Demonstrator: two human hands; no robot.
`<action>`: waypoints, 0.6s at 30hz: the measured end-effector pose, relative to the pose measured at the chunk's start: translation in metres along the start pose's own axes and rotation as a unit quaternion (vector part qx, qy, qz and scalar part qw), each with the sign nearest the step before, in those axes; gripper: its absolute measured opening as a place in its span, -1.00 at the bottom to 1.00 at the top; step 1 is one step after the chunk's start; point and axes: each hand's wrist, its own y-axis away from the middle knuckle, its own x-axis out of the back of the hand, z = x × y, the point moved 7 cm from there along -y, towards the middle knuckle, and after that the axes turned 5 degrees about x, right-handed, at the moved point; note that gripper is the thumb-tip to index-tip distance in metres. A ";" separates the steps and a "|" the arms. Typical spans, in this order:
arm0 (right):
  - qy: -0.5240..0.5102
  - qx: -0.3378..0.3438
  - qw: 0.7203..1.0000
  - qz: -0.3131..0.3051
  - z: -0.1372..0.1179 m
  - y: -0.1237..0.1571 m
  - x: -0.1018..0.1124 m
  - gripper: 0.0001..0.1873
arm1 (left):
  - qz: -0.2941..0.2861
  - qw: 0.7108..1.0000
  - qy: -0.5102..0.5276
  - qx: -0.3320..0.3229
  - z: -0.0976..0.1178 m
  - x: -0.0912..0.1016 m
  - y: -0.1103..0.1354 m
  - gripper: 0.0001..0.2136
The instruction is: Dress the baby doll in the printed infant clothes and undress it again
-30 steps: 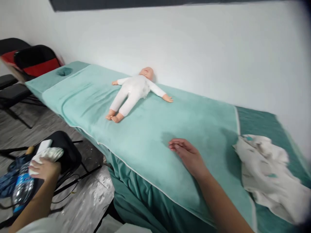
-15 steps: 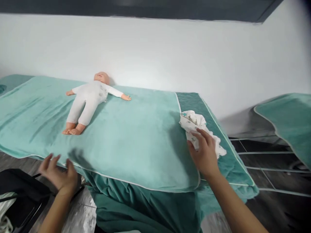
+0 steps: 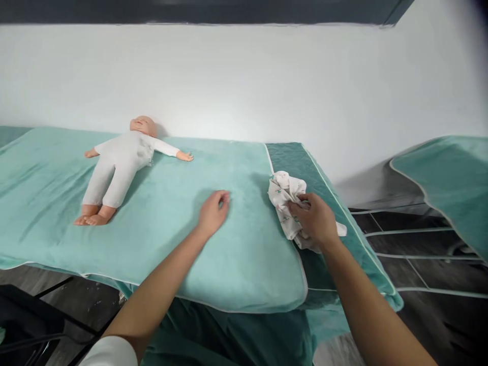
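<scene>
On the right part of the bed, my right hand [image 3: 314, 219] pinches a crumpled white cloth [image 3: 284, 198] with a small print, perhaps baby clothing; its folds hide the exact shape. My left hand [image 3: 214, 213] is over the middle of the green cover [image 3: 236, 264], a short way left of the cloth. Its fingers are curled in toward the thumb, and nothing shows in them. A baby doll [image 3: 118, 160] in a white body lies on its back at the left, arms spread, its head by the wall.
A white wall [image 3: 229, 81] runs behind the bed, below a dark overhang [image 3: 190, 11]. At the right is a metal frame [image 3: 415, 231] with green fabric [image 3: 450, 178] over it. A black bag or chair [image 3: 26, 315] stands at the lower left.
My left hand has moved right and over the bed from beyond its front edge, its fingers curling in. My right hand has closed on the cloth and shifted it slightly. The view has turned a little right.
</scene>
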 end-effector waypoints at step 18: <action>-0.253 0.383 0.888 -0.009 -0.173 -0.047 -0.058 -0.41 | 0.034 0.923 0.375 0.079 -0.003 -0.006 -0.045 -0.56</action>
